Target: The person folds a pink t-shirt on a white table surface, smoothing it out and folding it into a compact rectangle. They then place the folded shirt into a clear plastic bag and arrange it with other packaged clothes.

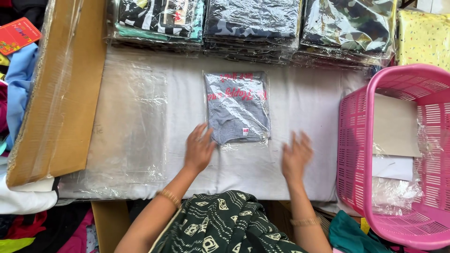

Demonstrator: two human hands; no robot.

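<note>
With the left hand (199, 150) flat on the folded grey garment in its clear plastic bag (238, 107) and the right hand (296, 157) open, nothing gripped — the slick bag could be slid askew on the white cloth-covered table (304, 103).

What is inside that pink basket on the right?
The pink basket holds a brownish card sheet, white sheets and crumpled clear plastic. Anything beneath them is covered.

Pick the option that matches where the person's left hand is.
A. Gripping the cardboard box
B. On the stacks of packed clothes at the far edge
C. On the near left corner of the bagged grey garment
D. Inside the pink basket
C: the left hand lies with its fingers on the near left corner of the grey garment in its clear plastic bag, well apart from the pink basket.
</note>
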